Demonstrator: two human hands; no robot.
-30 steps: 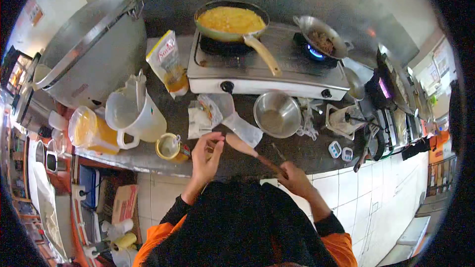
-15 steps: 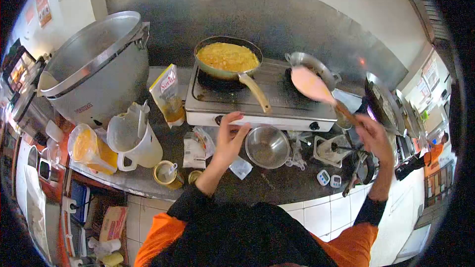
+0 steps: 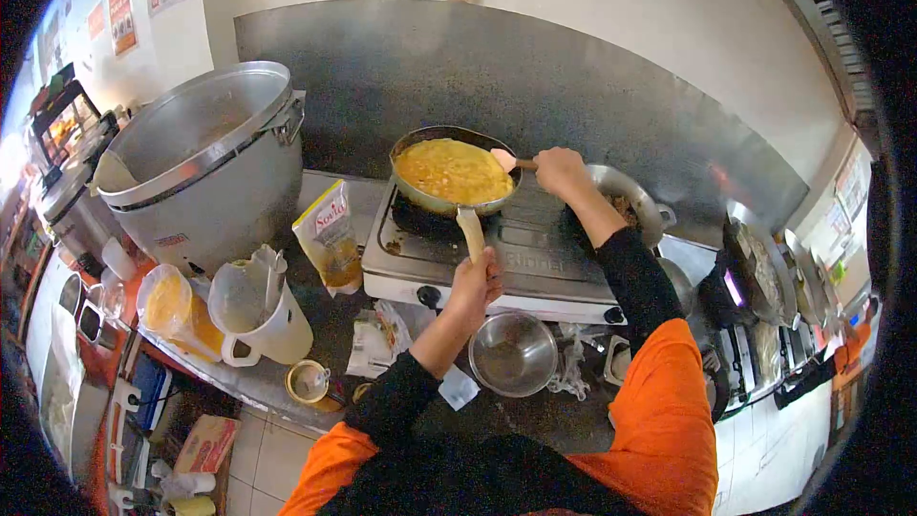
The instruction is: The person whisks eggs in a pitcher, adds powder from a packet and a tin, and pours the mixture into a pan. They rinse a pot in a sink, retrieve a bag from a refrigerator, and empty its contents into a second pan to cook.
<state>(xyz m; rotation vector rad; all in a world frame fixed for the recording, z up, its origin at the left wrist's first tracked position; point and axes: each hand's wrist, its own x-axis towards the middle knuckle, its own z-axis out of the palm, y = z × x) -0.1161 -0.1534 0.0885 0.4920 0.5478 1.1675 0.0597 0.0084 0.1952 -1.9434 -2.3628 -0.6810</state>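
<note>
A frying pan [image 3: 405, 189] stands on the left burner of the gas stove [image 3: 516, 263], with a yellow omelette [image 3: 449, 170] spread across it. My left hand [image 3: 473, 285] is wrapped round the pan's pale handle [image 3: 469, 229]. Above the stove, my right hand [image 3: 564, 175] grips the wooden handle of a pink-headed spatula [image 3: 505, 161]. The spatula's head touches the omelette's right edge, and part of it is hidden there. Behind my right forearm, a metal pan [image 3: 652, 215] with brown food sits on the right burner.
A large metal pot [image 3: 215, 201] stands at the left. Near it are a white jug [image 3: 258, 315], a container of yellow liquid [image 3: 181, 311] and an oil pouch [image 3: 334, 244]. A steel bowl [image 3: 514, 354] and an open jar [image 3: 310, 382] are in front. More pans [image 3: 759, 268] line the right.
My left hand has moved up and closed on the pan's handle. My right hand has swung left, bringing the spatula from the right burner to the omelette. The head view has shifted.
</note>
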